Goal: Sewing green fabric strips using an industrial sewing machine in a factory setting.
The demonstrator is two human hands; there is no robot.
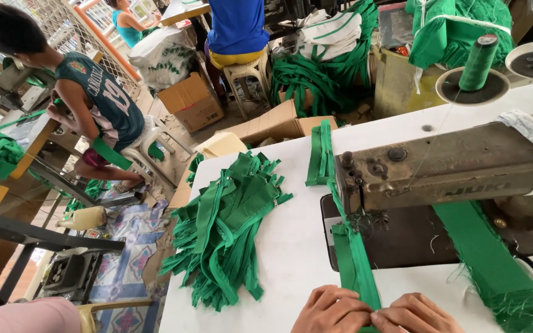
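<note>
Both my hands sit at the near edge of a white table (291, 246). My left hand (331, 310) and my right hand (416, 314) pinch a long green fabric strip (356, 262) between them. The strip runs away from me, under the needle of a worn grey sewing machine (445, 166), and hangs over the table's far edge. A second green fabric strip (488, 259) lies on the machine bed to the right.
A heap of green zippered strips (229, 228) lies left on the table. A green thread cone (477, 61) stands behind the machine. Cardboard boxes (266, 126) and green fabric piles (316, 74) fill the floor beyond. A person in a dark jersey (100, 105) sits at the left.
</note>
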